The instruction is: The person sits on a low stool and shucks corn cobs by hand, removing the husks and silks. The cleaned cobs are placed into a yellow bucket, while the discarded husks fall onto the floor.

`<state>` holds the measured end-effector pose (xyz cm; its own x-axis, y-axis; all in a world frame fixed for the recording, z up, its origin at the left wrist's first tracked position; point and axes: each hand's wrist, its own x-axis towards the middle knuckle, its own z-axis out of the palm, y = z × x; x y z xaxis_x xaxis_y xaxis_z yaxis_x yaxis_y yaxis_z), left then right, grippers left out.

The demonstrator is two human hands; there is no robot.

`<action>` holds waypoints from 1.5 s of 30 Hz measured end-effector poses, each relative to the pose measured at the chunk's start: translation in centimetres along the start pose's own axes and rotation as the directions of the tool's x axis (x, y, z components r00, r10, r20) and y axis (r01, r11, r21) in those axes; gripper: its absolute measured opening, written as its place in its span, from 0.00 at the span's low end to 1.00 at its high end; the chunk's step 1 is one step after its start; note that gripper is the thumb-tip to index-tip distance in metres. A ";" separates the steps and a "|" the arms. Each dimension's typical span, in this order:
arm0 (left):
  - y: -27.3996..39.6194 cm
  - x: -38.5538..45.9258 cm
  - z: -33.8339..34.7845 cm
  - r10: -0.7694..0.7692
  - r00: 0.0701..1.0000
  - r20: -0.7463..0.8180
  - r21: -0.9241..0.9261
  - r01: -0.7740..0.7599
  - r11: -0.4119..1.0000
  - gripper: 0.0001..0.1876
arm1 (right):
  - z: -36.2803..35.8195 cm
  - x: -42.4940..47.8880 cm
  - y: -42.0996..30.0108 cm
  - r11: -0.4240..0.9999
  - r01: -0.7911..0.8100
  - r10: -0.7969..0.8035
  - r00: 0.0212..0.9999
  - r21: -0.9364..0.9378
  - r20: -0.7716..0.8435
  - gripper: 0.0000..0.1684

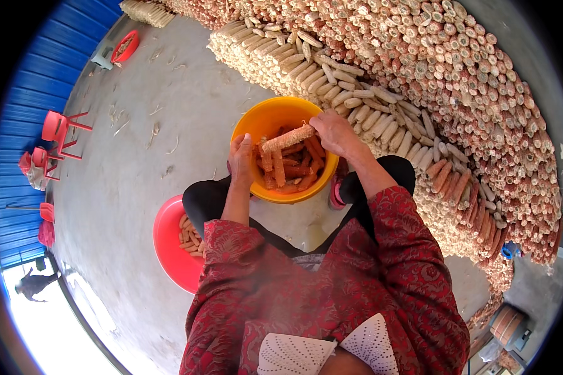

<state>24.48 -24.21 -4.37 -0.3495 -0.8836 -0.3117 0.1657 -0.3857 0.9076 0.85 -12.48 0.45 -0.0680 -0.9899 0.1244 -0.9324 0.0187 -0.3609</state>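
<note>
A yellow plastic bucket (288, 195) stands on the floor between my legs, with several reddish corn cobs (305, 168) lying jumbled inside. My right hand (334, 132) pinches the right end of a pale, bare corn cob (288, 138). That cob lies slantwise over the bucket's mouth, its free end toward the left. On the bucket's left rim is my left hand (240, 158), thumb up and fingers gripping the edge. Part of its fingers is hidden. Some cobs inside lean against the inner wall near that hand.
Stacked corn cobs (431, 70) form a large bank ahead and right, close to my right arm. A pink basin (169, 253) holding cobs sits by my left knee. Farther left are a red basin (125, 46), pink chairs (58, 129) and a blue corrugated wall (33, 89). A person (35, 284) is outside the doorway.
</note>
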 end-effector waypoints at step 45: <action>-0.7 -13.0 8.9 -0.130 0.912 0.390 0.058 0.116 0.992 0.18 | 0.4 -3.9 -2.6 0.967 -0.245 0.254 0.941 0.066 -0.223 0.09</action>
<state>20.75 -10.05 1.52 -0.6997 -0.6520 -0.2920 0.0700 -0.4693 0.8802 3.65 -8.75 0.50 -0.3801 -0.8954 0.2319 -0.8618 0.2519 -0.4403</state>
